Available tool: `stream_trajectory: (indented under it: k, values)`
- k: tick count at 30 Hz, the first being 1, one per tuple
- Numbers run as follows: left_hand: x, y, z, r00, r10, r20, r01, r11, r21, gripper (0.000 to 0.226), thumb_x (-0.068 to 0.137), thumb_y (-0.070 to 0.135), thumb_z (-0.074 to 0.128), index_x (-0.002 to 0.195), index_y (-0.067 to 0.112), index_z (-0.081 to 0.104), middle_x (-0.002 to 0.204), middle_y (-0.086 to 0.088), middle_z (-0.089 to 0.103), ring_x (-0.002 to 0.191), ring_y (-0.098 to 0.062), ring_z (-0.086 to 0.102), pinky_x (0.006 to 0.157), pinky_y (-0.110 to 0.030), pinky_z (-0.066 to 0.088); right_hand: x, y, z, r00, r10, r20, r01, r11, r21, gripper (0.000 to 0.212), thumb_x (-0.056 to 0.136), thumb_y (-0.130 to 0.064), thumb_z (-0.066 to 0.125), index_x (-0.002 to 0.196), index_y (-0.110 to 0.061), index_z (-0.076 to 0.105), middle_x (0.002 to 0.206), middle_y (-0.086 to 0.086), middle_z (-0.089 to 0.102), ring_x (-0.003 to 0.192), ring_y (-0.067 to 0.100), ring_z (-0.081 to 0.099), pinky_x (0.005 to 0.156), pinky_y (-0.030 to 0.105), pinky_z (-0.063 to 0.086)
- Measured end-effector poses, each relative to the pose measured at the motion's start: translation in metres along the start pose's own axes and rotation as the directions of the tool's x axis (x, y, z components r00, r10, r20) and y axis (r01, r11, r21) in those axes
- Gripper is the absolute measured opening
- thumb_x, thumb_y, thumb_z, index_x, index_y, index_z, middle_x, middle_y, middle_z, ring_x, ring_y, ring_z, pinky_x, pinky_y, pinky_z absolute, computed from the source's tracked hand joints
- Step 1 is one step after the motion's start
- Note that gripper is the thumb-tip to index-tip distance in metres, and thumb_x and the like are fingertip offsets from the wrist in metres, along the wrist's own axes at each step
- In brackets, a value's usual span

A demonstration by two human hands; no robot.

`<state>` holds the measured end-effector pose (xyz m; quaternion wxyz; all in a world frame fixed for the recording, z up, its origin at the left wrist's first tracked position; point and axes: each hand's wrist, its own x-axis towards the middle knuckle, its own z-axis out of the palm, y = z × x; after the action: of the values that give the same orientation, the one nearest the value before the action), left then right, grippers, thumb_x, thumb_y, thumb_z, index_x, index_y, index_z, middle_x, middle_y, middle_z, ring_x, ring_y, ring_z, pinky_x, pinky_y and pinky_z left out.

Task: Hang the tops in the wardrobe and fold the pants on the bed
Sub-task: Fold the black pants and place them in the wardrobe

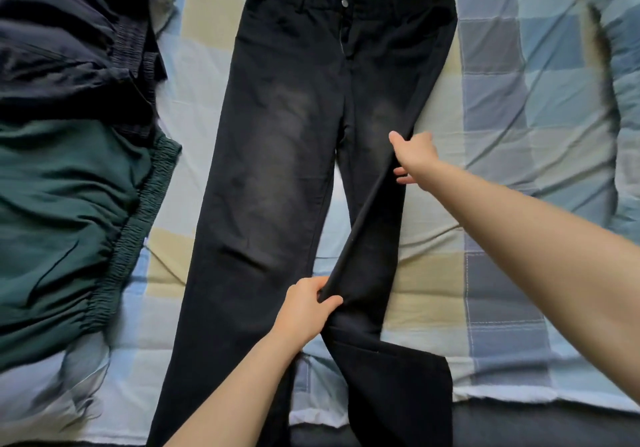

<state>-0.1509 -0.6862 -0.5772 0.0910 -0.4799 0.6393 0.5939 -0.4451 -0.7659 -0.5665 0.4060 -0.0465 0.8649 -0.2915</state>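
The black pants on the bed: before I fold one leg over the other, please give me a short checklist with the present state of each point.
1. Black pants lie front up, waistband away from you: ok.
2. Left leg lies flat: ok.
3. Right leg lies flat: not ok, lifted and bunched.
4. Left hand grips the right leg low: ok.
5. Right hand pinches the leg's outer edge near the thigh: ok.
6. Green garment stays apart from the pants: ok.
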Motion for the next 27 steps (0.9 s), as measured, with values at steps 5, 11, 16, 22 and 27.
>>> stream_trajectory:
  k: [5,11,16,22,27]
  values:
    - [-0.002,-0.017,-0.028,0.996,0.003,0.092,0.011,0.989,-0.149,0.012,0.084,0.028,0.067,0.075,0.021,0.065,0.064,0.009,0.054,0.062,-0.007,0.046,0.063,-0.026,0.041,0.024,-0.034,0.019,0.989,-0.042,-0.142,0.035,0.998,-0.054,0.008,0.086,-0.012,0.049,0.092,-0.010,0.045,0.091,0.012,0.050,0.066,0.027,0.050,0.054,0.029,0.049]
    - [-0.021,-0.064,-0.104,0.996,-0.090,-0.001,0.084,0.928,-0.364,0.020,0.088,0.020,0.070,0.087,0.000,0.069,0.070,0.000,0.058,0.068,-0.010,0.050,0.063,-0.026,0.036,-0.022,-0.088,0.104,0.788,-0.611,-0.083,0.542,0.750,-0.378,0.033,0.088,-0.023,0.038,0.115,-0.024,0.057,0.106,0.011,0.062,0.104,0.036,0.057,0.074,0.035,0.040]
    - [-0.036,-0.119,-0.150,0.961,-0.278,0.003,0.266,0.916,-0.302,0.009,0.087,0.012,0.070,0.092,0.005,0.071,0.069,0.001,0.069,0.060,-0.004,0.059,0.047,-0.016,0.044,-0.045,-0.104,0.194,0.787,-0.523,0.328,0.616,0.637,-0.463,0.057,0.095,-0.016,0.037,0.150,-0.019,0.025,0.127,0.011,0.059,0.105,0.031,0.057,0.089,0.040,0.050]
    - [-0.015,-0.143,-0.165,0.951,-0.295,0.090,0.307,0.929,-0.208,0.015,0.081,-0.002,0.068,0.091,0.009,0.068,0.079,0.007,0.074,0.080,-0.011,0.070,0.072,-0.024,0.053,-0.032,-0.102,0.239,0.746,-0.316,0.587,0.657,0.495,-0.569,0.045,0.101,-0.024,0.039,0.140,-0.003,0.034,0.141,0.017,0.045,0.122,0.032,0.048,0.096,0.034,0.040]
    - [0.038,-0.108,-0.171,0.966,-0.201,-0.165,0.129,0.921,-0.368,0.018,0.085,0.018,0.073,0.102,0.018,0.067,0.091,0.000,0.076,0.085,-0.011,0.072,0.082,-0.030,0.057,-0.001,-0.132,0.231,0.686,-0.432,0.586,0.718,0.271,-0.641,0.052,0.101,-0.024,0.037,0.149,-0.007,0.022,0.144,0.019,0.040,0.125,0.036,0.045,0.097,0.038,0.039]
